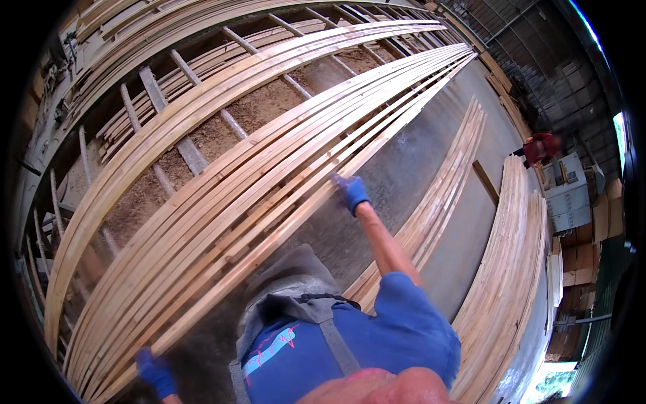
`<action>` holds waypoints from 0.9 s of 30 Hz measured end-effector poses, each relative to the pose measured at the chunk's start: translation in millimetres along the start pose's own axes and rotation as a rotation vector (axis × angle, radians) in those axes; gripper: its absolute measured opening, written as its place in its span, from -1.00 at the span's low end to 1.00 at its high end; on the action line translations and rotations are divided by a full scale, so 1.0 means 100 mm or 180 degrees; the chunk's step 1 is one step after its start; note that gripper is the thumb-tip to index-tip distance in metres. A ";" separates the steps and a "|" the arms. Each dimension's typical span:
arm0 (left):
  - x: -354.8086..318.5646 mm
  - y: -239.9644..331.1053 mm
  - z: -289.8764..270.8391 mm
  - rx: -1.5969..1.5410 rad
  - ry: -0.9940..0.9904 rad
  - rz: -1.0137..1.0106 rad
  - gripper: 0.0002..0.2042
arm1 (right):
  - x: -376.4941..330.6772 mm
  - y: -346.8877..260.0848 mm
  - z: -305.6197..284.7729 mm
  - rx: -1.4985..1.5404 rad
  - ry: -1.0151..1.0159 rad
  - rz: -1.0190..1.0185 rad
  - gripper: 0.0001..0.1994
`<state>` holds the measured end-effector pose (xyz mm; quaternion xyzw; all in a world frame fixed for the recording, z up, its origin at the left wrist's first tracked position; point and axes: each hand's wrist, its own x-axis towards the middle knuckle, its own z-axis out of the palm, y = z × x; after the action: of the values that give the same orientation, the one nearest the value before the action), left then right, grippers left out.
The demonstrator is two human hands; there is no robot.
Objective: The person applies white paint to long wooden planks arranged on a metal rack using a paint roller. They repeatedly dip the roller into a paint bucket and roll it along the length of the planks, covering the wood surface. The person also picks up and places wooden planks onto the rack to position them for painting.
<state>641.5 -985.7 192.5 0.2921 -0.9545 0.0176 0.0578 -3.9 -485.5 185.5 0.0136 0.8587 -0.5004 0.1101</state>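
A long timber shed runs away from the camera, its dusty concrete floor (pixel 397 178) strewn with sawdust and a metal rack of crossbars (pixel 192 151) carrying the work off the ground, presumably so the long pieces stay straight and can slide. Everything here is placed against the bundle of long wooden slats (pixel 269 182) lying side by side on that rack. To the left of the bundle, more slats (pixel 134 108) rest on the same crossbars, with gaps between them showing sawdust below. At the bundle's near end, low in the view, the left hand (pixel 156 372) in a blue glove sits against the outermost slat's edge; its fingers look curled round the wood, though blur keeps me from being sure. Further along the same right-hand edge, the right hand (pixel 351 192), also blue-gloved, reaches out on a straight arm, fingers closed narrowly over the edge slat, so the two hands are spread apart, likely to control such a long, whippy piece. Right of the bundle, across the bare floor, lie two floor stacks of slats (pixel 511 269), and beyond them a person in red (pixel 540 148) stands beside a grey machine (pixel 567 195).
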 end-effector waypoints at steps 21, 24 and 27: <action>1.03 3.12 0.06 -0.0785 0.0175 -0.0533 -0.64 | 1.52 -0.08 -1.60 0.0905 -0.0702 0.0769 -0.46; 0.88 3.12 0.10 -0.0126 -0.0027 -0.0390 -0.53 | 1.45 0.10 -1.59 0.1050 -0.0576 0.1025 -0.43; 0.87 3.00 0.17 -0.0032 -0.0645 -0.0664 -0.48 | 1.40 0.20 -1.54 0.1222 -0.0694 0.1168 -0.42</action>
<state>400.5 -786.5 185.6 0.3897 -0.9200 -0.0229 -0.0358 -165.3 -354.6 213.2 0.1354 0.7145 -0.6241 0.2859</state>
